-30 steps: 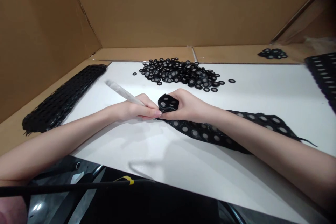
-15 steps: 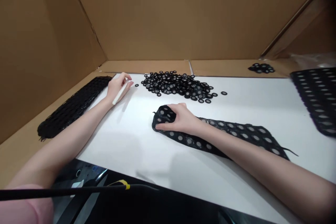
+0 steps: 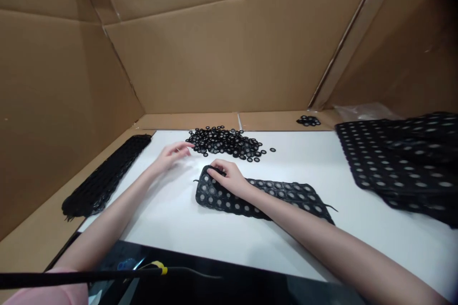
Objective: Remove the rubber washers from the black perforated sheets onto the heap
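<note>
My right hand [image 3: 231, 178] pinches the far left end of a black strip [image 3: 225, 202] dotted with rows of pale grey discs, lying on the white table. Its thumb rests on top, and its other fingers curl over the far edge. A thin black cord sticks out at each end of the strip. Left of it, my left hand [image 3: 174, 155] is raised at the near left side of a pile of black rings [image 3: 229, 143] with grey centres. Its fingers are bent around a slim white stick [image 3: 178, 149], of which only a small pale bit shows.
A folded black mat [image 3: 107, 176] lies along the left edge. More dotted black matting [image 3: 393, 162] is heaped on the right. A small cluster of rings [image 3: 308, 120] sits at the back on cardboard. Tall cardboard walls [image 3: 214, 57] surround the table [image 3: 161, 214]. A black cable [image 3: 107, 275] crosses in front.
My view has tilted up and turned right. My left hand has moved closer to the ring pile, the stick in it now hardly visible. The strip's left end now lies flatter under my right hand.
</note>
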A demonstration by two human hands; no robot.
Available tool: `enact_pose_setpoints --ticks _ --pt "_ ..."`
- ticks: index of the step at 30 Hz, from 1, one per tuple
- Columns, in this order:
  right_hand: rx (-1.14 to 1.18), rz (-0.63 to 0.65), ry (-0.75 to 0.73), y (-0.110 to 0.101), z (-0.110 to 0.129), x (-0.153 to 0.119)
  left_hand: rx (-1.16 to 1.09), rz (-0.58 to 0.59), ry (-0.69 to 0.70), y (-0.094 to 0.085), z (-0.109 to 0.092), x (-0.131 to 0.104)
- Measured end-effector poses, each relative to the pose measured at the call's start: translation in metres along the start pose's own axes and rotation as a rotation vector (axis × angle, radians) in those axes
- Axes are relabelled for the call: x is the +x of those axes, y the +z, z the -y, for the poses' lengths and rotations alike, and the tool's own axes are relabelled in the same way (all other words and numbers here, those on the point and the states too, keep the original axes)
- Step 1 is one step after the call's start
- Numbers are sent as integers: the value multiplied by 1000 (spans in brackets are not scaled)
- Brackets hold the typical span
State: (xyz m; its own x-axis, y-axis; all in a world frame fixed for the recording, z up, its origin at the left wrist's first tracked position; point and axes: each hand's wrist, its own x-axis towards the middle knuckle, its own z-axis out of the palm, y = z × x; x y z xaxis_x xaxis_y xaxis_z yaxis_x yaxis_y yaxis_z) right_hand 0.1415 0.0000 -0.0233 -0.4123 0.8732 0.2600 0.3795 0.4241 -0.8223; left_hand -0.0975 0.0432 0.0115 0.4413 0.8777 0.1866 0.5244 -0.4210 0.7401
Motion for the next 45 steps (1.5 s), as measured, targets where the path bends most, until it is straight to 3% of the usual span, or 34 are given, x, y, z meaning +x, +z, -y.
enact_pose_setpoints --ticks 1,4,6,8,10,11,13,14,15,17,19,22,26,28,30,34,36,40,43,45 --pt "15 -19 -12 0 0 1 -104 152 23 10 -14 -2" --pt "-6 -210 -76 -7 5 -2 -288 339 29 41 -44 -1" --pt "-41 -435 -126 -15 18 -14 -382 360 56 54 -57 6" --pt "4 -518 -183 -23 37 -37 -483 299 46 58 -70 14" --pt "173 -413 -189 -23 57 -67 -586 179 47 55 -86 20" --pt "287 -288 -151 -20 65 -81 -637 106 64 52 -95 20" --pt "593 80 20 -9 72 -102 -727 -37 119 44 -112 14" --pt "777 154 98 -4 71 -107 -760 -104 146 40 -118 8" --pt "945 130 179 0 68 -107 -780 -160 171 35 -123 0" --pt "1224 -52 312 1 58 -95 -780 -226 210 28 -125 -22" --pt "1371 -271 409 -6 48 -74 -729 -218 232 21 -120 -49" --pt "1361 -448 520 -16 38 -39 -590 -90 179 14 -103 -89" --pt "1144 -432 580 -12 34 -11 -419 196 -66 8 -82 -123" --pt "1081 -411 466 -8 31 -3 -334 338 -153 4 -74 -125" --pt "960 -346 285 -8 26 3 -254 365 -174 -1 -69 -114" --pt "637 -162 20 -18 17 11 15 48 -39 -6 -64 -59" --pt "521 -107 -63 -23 13 11 51 -13 96 -2 -63 -22" --pt "340 -66 -96 -30 7 2 -24 186 169 16 -56 44" --pt "258 -72 -99 -36 5 -6 -122 420 156 29 -52 71" --pt "257 -111 -105 -39 5 -8 -169 392 165 35 -52 78"
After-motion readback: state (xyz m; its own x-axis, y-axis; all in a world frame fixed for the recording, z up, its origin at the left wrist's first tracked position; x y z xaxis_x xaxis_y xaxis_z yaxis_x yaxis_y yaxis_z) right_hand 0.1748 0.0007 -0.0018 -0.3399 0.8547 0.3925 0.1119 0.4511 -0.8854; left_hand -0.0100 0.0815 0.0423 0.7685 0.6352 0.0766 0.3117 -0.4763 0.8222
